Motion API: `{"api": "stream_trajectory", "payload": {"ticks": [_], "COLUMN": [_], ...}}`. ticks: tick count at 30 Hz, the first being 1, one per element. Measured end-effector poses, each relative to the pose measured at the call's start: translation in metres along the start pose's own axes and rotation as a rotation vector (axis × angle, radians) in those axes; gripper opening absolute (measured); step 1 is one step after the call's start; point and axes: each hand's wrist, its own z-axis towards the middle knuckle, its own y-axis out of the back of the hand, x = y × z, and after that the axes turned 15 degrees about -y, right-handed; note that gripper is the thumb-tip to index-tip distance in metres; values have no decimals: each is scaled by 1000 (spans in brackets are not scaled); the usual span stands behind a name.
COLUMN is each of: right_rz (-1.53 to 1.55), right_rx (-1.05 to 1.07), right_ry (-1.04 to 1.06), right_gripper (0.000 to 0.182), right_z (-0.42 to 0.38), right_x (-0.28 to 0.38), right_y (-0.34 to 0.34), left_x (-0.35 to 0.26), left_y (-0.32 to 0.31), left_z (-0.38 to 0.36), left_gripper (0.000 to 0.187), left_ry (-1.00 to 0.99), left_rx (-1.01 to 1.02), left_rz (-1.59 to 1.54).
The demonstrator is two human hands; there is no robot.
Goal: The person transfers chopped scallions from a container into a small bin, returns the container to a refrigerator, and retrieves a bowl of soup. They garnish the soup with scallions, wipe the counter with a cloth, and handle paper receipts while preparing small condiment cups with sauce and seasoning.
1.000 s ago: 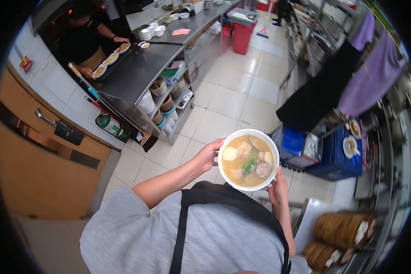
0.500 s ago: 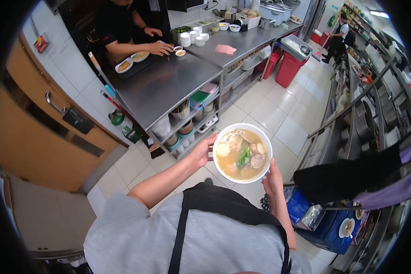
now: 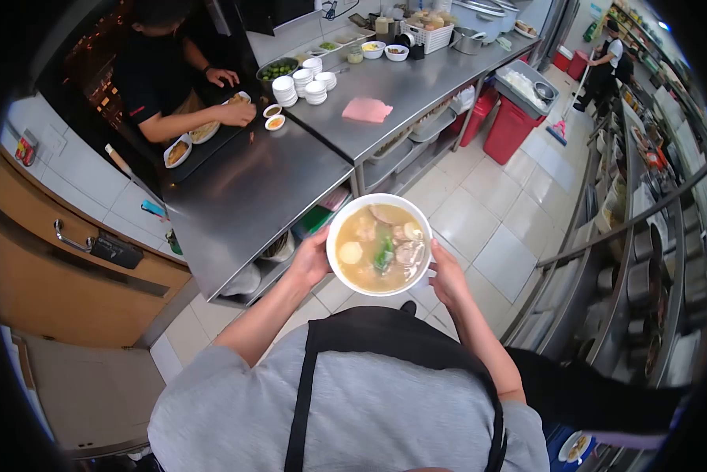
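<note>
- I carry a white bowl of soup [image 3: 379,245] in front of my chest, above the tiled floor [image 3: 479,212] and just off the near corner of the steel counter [image 3: 251,189].
- My left hand [image 3: 310,259] cups the bowl's left side, fingers curled under the rim and thumb along the edge.
- My right hand [image 3: 448,275] grips the opposite side in the same way, so the bowl sits level between both palms.
- The bowl is round, plain white, with a thick rim, and filled close to the top with pale tan broth.
- In the broth float slices of meat, a pale round piece at the left, and a strip of green leaf near the middle; a few lumps may be dumplings or fish balls, but I cannot tell which.
- On the counter lies a pink cloth [image 3: 367,110], well apart from my bowl.
- Further along stand stacks of small white bowls [image 3: 302,84], and beside them two little sauce dishes [image 3: 273,116].
- A person in a black shirt [image 3: 153,86] stands at the far side, one hand [image 3: 239,112] resting by the sauce dishes.
- A red bin [image 3: 507,130] stands on the floor at the counter's end.
- Down the aisle another person holds a mop [image 3: 564,118].
</note>
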Motion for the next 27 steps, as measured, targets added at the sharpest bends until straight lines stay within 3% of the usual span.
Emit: {"api": "stream_trajectory", "payload": {"ticks": [3,8,11,15,18,21,23,25,27], "right_rz": [-50,-113,-244,-248,-278,-263,-199,-344,-315], "right_rx": [115,307,302,437,384,390,517,379,425], "right_ry": [-9,-50,-79,-134,-193,-250,-259,-227,-208], "right_gripper": [51,52,57,59,58,57,58,50,49], "right_z": [58,147,211,275,320,361,395,407,436], "right_x": [52,122,144,177,196,215,221,247,262], "right_y": [12,12,5,-11,-25,-34,-34,-44,-45], "left_x": [-1,-13,-24,-40,-55,-56,-54,-51,-56], "left_y": [-15,-11,-7,17,22,51,64,71,56], "left_z": [42,109,149,203,243,284,306,330,346], "left_gripper": [30,32,33,32,35,29,29,31,33], "left_ry": [-146,-184,-240,-247,-259,-272,-252,-311,-332], "left_rx": [-70,-218,-372,-411,-531,-477,-515,-533,-564], "left_rz": [-94,-125,-49,-50,-133,-138,-173,-209,-225]}}
